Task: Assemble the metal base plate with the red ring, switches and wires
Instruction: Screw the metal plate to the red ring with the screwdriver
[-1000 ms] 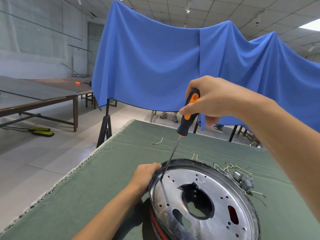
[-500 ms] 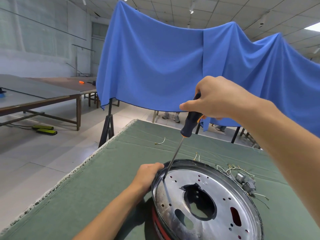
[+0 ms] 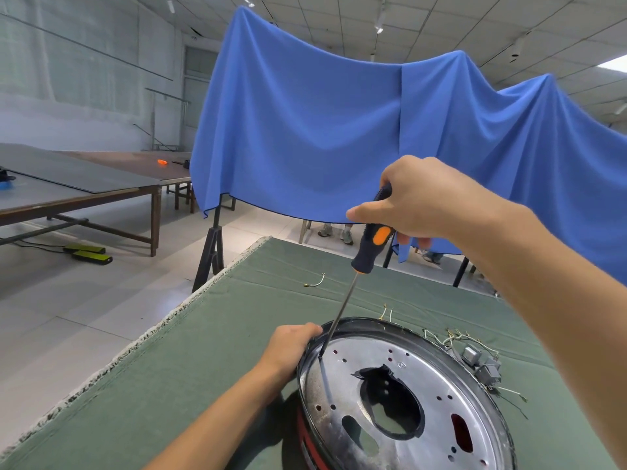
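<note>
- The metal base plate point(image 3: 403, 398) sits at lower right of the frame on the green table cloth point(image 3: 190, 361), running off the bottom edge; the red ring point(image 3: 307, 442) shows beneath its left rim.
- Left hand point(image 3: 290, 346) curls over the plate's upper-left rim.
- Right hand point(image 3: 412, 201) grips the screwdriver point(image 3: 368, 245) — tip on the plate near that rim, probably in a hole.
- Switches and wires point(image 3: 475, 364) crowd the plate's right side; the cloth to the left lies open up to its frayed edge.

No readable text, labels or numbers anywhere.
</note>
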Motion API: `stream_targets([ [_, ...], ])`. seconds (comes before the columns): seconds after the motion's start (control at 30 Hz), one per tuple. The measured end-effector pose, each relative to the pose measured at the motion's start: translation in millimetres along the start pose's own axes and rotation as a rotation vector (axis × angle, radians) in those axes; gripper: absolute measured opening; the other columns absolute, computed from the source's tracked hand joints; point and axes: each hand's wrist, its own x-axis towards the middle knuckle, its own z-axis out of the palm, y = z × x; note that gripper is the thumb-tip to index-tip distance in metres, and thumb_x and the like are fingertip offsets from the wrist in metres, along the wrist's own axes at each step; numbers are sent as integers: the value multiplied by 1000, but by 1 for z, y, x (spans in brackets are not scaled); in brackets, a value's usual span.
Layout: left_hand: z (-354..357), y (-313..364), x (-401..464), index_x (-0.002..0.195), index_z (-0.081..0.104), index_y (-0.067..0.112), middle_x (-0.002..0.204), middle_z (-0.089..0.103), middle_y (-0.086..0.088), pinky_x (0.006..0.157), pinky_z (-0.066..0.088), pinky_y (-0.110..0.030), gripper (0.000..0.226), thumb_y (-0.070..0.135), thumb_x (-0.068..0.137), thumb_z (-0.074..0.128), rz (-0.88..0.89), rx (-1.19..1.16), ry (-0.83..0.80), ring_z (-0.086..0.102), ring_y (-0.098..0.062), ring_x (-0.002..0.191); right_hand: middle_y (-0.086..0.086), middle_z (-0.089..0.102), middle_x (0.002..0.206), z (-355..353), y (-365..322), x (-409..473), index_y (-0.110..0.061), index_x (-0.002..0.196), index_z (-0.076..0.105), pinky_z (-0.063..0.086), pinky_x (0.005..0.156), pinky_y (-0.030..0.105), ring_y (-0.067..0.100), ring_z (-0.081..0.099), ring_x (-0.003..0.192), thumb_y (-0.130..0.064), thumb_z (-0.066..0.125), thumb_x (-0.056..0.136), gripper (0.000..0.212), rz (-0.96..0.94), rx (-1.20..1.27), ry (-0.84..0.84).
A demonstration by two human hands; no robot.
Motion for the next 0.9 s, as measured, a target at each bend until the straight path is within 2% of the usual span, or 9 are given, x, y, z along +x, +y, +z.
stream_targets([
  [0.07,0,0,0,71,60,9,70,55,-12,65,36,-29,16,16,85,59,2,6,13,46,-17,68,1,70,63,-2,-3,-1,-12,85,55,53,47,27,15,67,49,-35,68,81,27,1,76,-108],
  [0.13,0,-1,1,73,61,9,71,55,-12,66,36,-30,14,17,84,58,3,11,9,46,-16,68,-3,68,57,-3,-3,-2,-10,85,59,48,41,22,12,64,44,-26,69,80,20,-20,157,-109],
  [0.2,0,-1,1,75,62,8,72,56,-12,66,37,-30,13,17,85,58,8,10,0,47,-17,69,-4,56,43,-1,-3,-1,-10,75,59,37,38,20,13,52,36,-31,74,75,26,-30,126,-28],
  [0.33,1,0,0,75,61,7,72,55,-12,64,36,-28,13,15,85,58,9,1,10,46,-17,68,-1,44,49,5,-9,1,-14,57,41,25,45,24,17,37,44,-44,72,73,46,-13,-88,168],
  [0.43,0,1,0,74,60,7,72,53,-13,63,35,-28,14,15,85,58,15,7,5,44,-17,68,-4,51,48,7,-9,3,-16,63,46,32,44,23,18,49,42,-45,71,74,40,-25,-38,67],
  [0.53,0,0,0,75,60,7,72,53,-13,64,35,-28,13,15,85,58,13,5,10,44,-17,69,-3,64,59,1,-6,3,-12,84,55,47,42,24,15,59,38,-30,69,77,24,-30,115,-63],
  [0.63,0,-1,0,75,60,6,72,53,-13,65,35,-30,13,14,85,58,10,-3,5,45,-17,69,-1,55,53,1,-5,3,-12,66,53,40,46,26,18,49,42,-39,75,72,35,-46,88,26],
  [0.77,0,-1,1,72,56,7,71,51,-13,64,34,-30,15,15,85,58,5,-6,0,43,-18,68,-2,55,50,13,-4,2,-17,60,53,34,47,24,19,54,51,-46,71,73,36,10,95,164],
  [0.9,0,0,0,73,56,7,70,51,-13,64,34,-30,15,16,84,58,-2,-9,0,44,-17,67,-7,64,50,11,-2,5,-19,73,56,45,45,25,14,61,42,-45,68,75,28,-4,182,37],
])
